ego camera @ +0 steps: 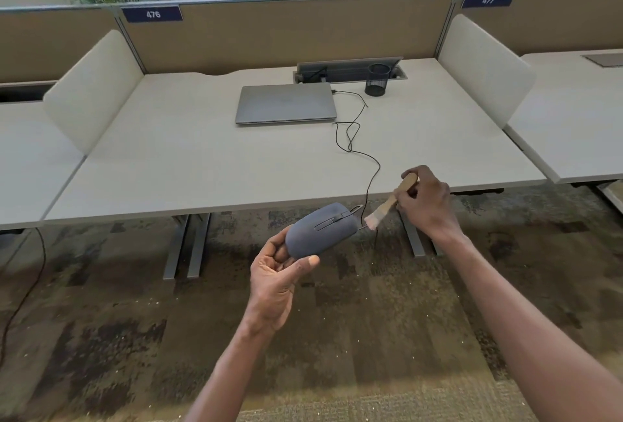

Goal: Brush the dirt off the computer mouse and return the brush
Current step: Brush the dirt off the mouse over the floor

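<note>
My left hand [274,281] holds a dark grey wired computer mouse [320,231] in the air in front of the desk's near edge, top side up, its nose pointing right. A small wooden-handled brush [391,201] is gripped in my right hand [426,201], with its pale bristles pointing down-left just off the mouse's nose. The bristles are beside the cable exit; I cannot tell whether they touch it. The mouse's black cable [357,145] runs up across the desk to a closed grey laptop [286,103].
The pale desk [168,158] has white side dividers and a tan back panel labelled 476. A black mesh pen cup [377,79] stands beside a cable hatch at the back. Patterned carpet and desk legs lie below my hands. Neighbouring desks sit on both sides.
</note>
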Tool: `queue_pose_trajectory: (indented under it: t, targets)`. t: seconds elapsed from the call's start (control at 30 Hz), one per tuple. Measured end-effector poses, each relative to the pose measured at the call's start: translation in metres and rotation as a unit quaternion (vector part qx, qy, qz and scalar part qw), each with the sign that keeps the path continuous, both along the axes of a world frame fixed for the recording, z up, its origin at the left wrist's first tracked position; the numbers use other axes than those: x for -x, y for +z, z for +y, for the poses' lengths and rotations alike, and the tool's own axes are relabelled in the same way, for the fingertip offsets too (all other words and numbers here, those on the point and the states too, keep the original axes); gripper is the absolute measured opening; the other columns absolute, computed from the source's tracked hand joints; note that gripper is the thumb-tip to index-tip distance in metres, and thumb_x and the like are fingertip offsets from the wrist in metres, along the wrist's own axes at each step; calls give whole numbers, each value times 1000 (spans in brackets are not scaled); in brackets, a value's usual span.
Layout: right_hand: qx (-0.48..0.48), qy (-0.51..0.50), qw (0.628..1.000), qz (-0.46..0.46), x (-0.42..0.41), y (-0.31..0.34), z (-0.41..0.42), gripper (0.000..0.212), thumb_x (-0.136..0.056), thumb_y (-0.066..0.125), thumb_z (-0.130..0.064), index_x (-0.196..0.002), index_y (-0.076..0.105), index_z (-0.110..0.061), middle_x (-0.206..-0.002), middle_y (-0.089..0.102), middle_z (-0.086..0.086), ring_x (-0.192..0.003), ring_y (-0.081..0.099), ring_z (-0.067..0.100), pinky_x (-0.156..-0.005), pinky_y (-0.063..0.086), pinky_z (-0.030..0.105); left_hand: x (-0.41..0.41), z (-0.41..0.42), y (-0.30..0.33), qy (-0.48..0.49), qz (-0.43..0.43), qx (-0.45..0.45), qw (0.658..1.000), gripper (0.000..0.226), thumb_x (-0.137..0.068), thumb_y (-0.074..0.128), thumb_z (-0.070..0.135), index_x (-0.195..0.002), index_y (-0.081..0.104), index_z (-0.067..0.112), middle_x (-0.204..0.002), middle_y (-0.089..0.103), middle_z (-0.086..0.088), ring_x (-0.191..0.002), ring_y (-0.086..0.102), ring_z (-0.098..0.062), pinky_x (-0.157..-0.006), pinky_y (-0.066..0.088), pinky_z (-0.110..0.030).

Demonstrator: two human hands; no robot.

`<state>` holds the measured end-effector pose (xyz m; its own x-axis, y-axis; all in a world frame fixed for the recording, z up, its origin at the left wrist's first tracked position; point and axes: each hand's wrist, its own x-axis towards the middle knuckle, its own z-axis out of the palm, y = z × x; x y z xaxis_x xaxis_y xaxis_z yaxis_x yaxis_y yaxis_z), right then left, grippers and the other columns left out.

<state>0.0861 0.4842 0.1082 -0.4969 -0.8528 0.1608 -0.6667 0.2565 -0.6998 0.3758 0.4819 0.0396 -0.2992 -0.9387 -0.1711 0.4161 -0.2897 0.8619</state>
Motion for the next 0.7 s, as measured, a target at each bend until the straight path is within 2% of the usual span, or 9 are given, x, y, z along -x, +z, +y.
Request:
queue_pose_trajectory:
  t: [0.07,0.17,0.23,0.3,0.4,0.53,0.63,0.7]
  targets:
    - [-13,3,999,-37,2,1,6,24,-94,68,-10,-115,58,-10,-89,73,9,-66,74,19,-56,59,25,0,0,1,6,1,2,1000,78,-54,93,6,-126,63,13,-113,78,-9,-102,76,-18,-77,62,-23]
    - [-18,2,995,96,-2,-3,17,19,-96,62,-10,-113,58,-3,-80,68,8,-63,67,22,-48,45,20,1,1,3,12,-2,8,1000,77,-57,94,-3,-125,62,13,-106,81,-4,-98,77,-15,-78,63,-23]
    - [-8,0,993,117,-5,-6,24,17,-96,62,-11,-110,59,-2,-78,69,9,-60,64,19,-47,40,18,4,1,4,16,0,10,1000,72,-58,90,-4,-123,63,14,-103,81,-2,-97,77,-14,-78,63,-24]
    - [-6,-17,994,104,-5,-5,29,15,-95,62,-10,-108,58,-4,-78,69,8,-56,60,12,-45,38,15,8,1,4,23,1,12,1000,68,-60,83,-2,-122,63,14,-103,81,-1,-97,77,-14,-81,63,-25]
    - [-7,-38,995,88,-1,-2,38,15,-94,64,-11,-107,57,-8,-78,68,4,-57,58,5,-41,39,15,15,-1,6,44,-4,19,999,73,-56,88,7,-124,63,14,-111,79,-6,-102,77,-16,-88,62,-27]
    - [11,-42,997,63,8,9,47,17,-94,66,-12,-109,58,-8,-80,68,2,-64,68,15,-50,54,21,28,-4,9,76,-9,30,997,70,-58,88,7,-124,63,13,-113,78,-8,-100,77,-13,-84,61,-22]
    - [32,-51,997,56,20,17,47,18,-95,67,-12,-111,60,-8,-83,68,1,-67,66,10,-48,47,10,41,-6,14,91,-24,48,994,72,-57,93,16,-122,64,14,-108,81,1,-101,77,-11,-83,59,-18]
    - [46,-47,997,49,29,22,46,18,-96,66,-12,-112,60,-7,-88,70,4,-73,68,15,-52,48,10,51,-9,19,102,-35,63,992,72,-57,94,22,-123,64,16,-111,80,1,-104,76,-12,-84,59,-19]
